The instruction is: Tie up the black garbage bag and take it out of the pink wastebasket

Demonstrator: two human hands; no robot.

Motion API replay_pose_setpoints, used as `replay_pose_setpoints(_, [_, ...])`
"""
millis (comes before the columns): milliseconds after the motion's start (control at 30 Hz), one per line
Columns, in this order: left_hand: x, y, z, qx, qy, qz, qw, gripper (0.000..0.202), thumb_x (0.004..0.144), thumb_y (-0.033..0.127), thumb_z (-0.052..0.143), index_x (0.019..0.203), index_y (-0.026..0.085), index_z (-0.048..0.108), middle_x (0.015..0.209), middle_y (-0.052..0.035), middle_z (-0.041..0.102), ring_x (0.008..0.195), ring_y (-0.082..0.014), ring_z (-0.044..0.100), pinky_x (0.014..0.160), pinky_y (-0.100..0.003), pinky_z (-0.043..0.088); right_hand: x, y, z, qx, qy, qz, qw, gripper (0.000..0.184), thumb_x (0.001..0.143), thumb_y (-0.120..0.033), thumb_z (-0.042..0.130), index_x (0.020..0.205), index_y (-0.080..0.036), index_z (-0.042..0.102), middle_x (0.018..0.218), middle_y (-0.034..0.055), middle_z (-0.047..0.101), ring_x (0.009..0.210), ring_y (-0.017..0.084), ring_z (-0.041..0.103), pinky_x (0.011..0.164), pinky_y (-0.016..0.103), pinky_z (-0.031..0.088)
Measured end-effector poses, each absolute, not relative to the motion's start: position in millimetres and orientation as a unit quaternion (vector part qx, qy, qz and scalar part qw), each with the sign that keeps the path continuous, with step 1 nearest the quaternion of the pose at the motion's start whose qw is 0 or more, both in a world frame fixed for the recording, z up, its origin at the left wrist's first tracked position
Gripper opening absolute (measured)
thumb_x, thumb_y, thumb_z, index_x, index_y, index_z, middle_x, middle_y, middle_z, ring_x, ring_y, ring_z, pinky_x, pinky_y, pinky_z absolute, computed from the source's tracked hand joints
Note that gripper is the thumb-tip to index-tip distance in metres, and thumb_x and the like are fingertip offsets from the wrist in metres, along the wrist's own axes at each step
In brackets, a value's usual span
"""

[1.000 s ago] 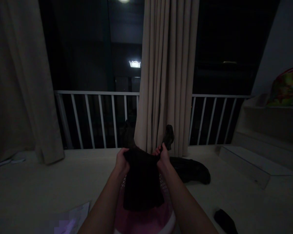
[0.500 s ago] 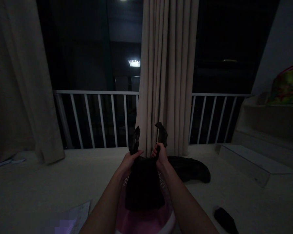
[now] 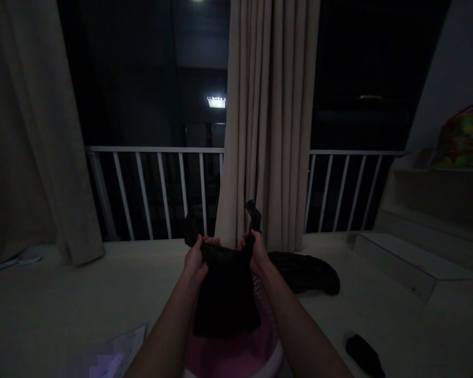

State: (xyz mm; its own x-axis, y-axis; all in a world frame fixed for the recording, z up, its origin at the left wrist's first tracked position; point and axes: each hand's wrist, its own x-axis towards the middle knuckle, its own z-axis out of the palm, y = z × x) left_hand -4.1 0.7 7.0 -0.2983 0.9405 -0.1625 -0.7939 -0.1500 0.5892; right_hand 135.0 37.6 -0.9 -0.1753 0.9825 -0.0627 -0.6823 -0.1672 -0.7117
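Observation:
A black plastic bag [image 3: 226, 294] with two handle loops hangs from my hands over a pink basket [image 3: 274, 349] with a perforated wall. At the bag's upper left corner, my left hand [image 3: 196, 260] grips its edge, fingers partly stretched behind it and one handle sticking up. My right hand [image 3: 257, 249] is closed around the base of the other handle, which points upward. The bag's lower end hangs inside the basket's opening, hiding part of its inside.
Behind the basket, a dark bundle [image 3: 305, 273] lies on the floor. A small black object [image 3: 364, 354] is at lower right. A white box [image 3: 413, 262] sits by the steps on the right. A beige curtain [image 3: 270, 131] hangs before a white railing [image 3: 153, 150].
My left hand has moved left, pulling the bag's top wider, and its handle has tipped left. My right hand has shifted slightly left; the bag leans a little left.

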Motion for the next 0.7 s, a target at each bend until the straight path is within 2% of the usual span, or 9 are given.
replay_pose_setpoints(100, [-5.1, 2.1, 4.8, 0.131, 0.290, 0.747, 0.584, 0.023, 0.089, 0.026, 0.046, 0.068, 0.016, 0.049, 0.056, 0.0014, 0.053, 0.057, -0.0138, 0.061, 0.062, -0.030, 0.052, 134.0, 40.1, -3.5, -0.281, -0.300, 0.711, 0.571, 0.029, 0.080, -0.045, 0.040, 0.068, -0.019, 0.044, 0.040, -0.0053, 0.040, 0.037, 0.011, 0.043, 0.043, 0.023, 0.031])
replay_pose_setpoints(167, [-6.2, 3.0, 3.3, 0.142, 0.290, 0.742, 0.588, 0.026, 0.089, 0.027, 0.045, 0.065, 0.017, 0.046, 0.047, 0.0045, 0.046, 0.046, -0.0106, 0.053, 0.055, -0.026, 0.049, 132.9, 41.0, -5.1, -0.283, -0.318, 0.709, 0.563, 0.030, 0.079, -0.047, 0.043, 0.070, -0.019, 0.045, 0.039, -0.0058, 0.040, 0.037, 0.010, 0.043, 0.043, 0.023, 0.031])
replay_pose_setpoints(267, [-6.8, 3.7, 1.2, 0.172, 0.295, 0.732, 0.589, 0.031, 0.088, 0.034, 0.046, 0.062, 0.017, 0.043, 0.040, 0.0081, 0.035, 0.033, -0.0060, 0.036, 0.042, -0.019, 0.039, 131.3, 41.2, -7.2, -0.280, -0.350, 0.701, 0.555, 0.031, 0.078, -0.049, 0.047, 0.071, -0.018, 0.047, 0.037, -0.0068, 0.038, 0.036, 0.010, 0.043, 0.043, 0.022, 0.031])
replay_pose_setpoints(367, [-6.2, 3.9, -1.0, 0.205, 0.310, 0.718, 0.589, 0.036, 0.086, 0.043, 0.047, 0.061, 0.018, 0.042, 0.036, 0.0103, 0.028, 0.029, -0.0040, 0.025, 0.035, -0.016, 0.028, 130.1, 40.5, -8.5, -0.279, -0.386, 0.686, 0.550, 0.034, 0.074, -0.051, 0.051, 0.069, -0.018, 0.049, 0.035, -0.0080, 0.033, 0.035, 0.010, 0.042, 0.043, 0.022, 0.030])
replay_pose_setpoints(467, [-6.2, 4.2, -1.8, 0.212, 0.342, 0.699, 0.591, 0.040, 0.085, 0.048, 0.045, 0.059, 0.018, 0.041, 0.034, 0.0106, 0.025, 0.028, -0.0037, 0.022, 0.033, -0.015, 0.021, 128.8, 39.0, -8.4, -0.285, -0.406, 0.683, 0.536, 0.035, 0.070, -0.053, 0.054, 0.066, -0.018, 0.047, 0.034, -0.0086, 0.031, 0.036, 0.010, 0.042, 0.044, 0.022, 0.030])
replay_pose_setpoints(533, [-7.1, 4.0, -1.0, 0.206, 0.358, 0.683, 0.602, 0.041, 0.083, 0.051, 0.043, 0.058, 0.019, 0.039, 0.033, 0.0104, 0.024, 0.027, -0.0042, 0.020, 0.032, -0.016, 0.018, 127.8, 37.8, -7.9, -0.277, -0.410, 0.683, 0.537, 0.032, 0.068, -0.048, 0.054, 0.062, -0.019, 0.042, 0.035, -0.0086, 0.031, 0.036, 0.010, 0.042, 0.045, 0.023, 0.031])
replay_pose_setpoints(633, [-8.6, 3.2, 0.5, 0.208, 0.350, 0.674, 0.616, 0.040, 0.080, 0.053, 0.036, 0.058, 0.020, 0.039, 0.034, 0.0092, 0.025, 0.027, -0.0060, 0.022, 0.032, -0.018, 0.020, 127.2, 35.5, -6.8, -0.254, -0.402, 0.688, 0.548, 0.026, 0.065, -0.037, 0.052, 0.057, -0.020, 0.034, 0.037, -0.0081, 0.030, 0.036, 0.010, 0.040, 0.045, 0.023, 0.030])
replay_pose_setpoints(700, [-9.1, 2.8, 0.6, 0.219, 0.343, 0.676, 0.614, 0.036, 0.079, 0.049, 0.031, 0.060, 0.020, 0.042, 0.035, 0.0076, 0.029, 0.028, -0.0076, 0.025, 0.032, -0.019, 0.023, 127.7, 33.7, -5.9, -0.228, -0.394, 0.700, 0.551, 0.022, 0.063, -0.035, 0.050, 0.058, -0.020, 0.034, 0.039, -0.0076, 0.032, 0.037, 0.010, 0.040, 0.044, 0.023, 0.030])
